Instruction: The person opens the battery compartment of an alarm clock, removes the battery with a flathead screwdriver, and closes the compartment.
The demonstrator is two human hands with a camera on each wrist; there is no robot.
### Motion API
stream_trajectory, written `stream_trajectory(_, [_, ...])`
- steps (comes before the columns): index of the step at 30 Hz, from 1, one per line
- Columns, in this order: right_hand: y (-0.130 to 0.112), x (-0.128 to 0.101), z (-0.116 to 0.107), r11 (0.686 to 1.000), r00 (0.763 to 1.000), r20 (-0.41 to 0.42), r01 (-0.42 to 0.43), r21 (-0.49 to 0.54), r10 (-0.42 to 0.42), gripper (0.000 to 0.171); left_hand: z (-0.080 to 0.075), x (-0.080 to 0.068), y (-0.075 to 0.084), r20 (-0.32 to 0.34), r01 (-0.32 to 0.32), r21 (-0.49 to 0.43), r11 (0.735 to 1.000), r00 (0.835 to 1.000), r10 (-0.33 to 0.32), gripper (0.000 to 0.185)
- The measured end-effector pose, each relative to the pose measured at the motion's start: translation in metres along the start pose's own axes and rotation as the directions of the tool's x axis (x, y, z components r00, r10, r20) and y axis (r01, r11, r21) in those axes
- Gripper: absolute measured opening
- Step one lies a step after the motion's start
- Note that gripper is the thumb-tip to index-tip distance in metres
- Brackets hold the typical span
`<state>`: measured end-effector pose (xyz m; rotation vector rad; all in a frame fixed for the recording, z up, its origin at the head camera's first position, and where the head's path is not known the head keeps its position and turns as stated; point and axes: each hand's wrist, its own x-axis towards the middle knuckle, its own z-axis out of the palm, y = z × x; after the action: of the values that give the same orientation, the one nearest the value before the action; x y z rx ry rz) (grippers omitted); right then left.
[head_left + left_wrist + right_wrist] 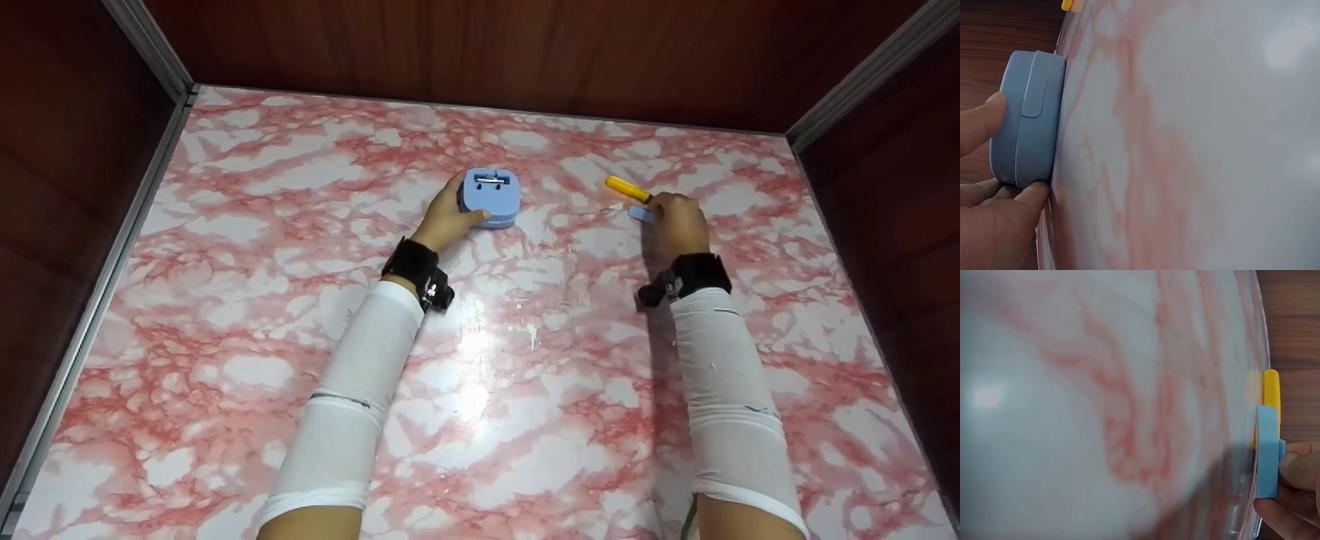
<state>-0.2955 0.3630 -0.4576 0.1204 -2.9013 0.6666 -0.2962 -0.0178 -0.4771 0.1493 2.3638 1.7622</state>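
Head view: both hands at work on marble table (225, 300).
Left hand (446, 221) grips blue case (489, 196); right hand (679, 225) pinches small blue piece (640, 214) beside yellow tool (627, 189). Likely next: lifting piece cleanly.

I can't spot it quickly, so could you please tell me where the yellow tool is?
In the head view the yellow tool lies on the marble table at far right, just beyond the right hand, beside a small blue piece.
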Motion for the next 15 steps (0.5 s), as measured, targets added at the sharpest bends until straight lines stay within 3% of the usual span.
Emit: stream_trajectory(15, [0.0038, -0.0017, 0.0026, 0.999, 0.999, 0.023, -0.028, -0.026, 0.029, 0.024, 0.0007, -0.0002, 0.0013, 0.0, 0.003, -0.019, 1.0, 1.0, -0.003, 0.085])
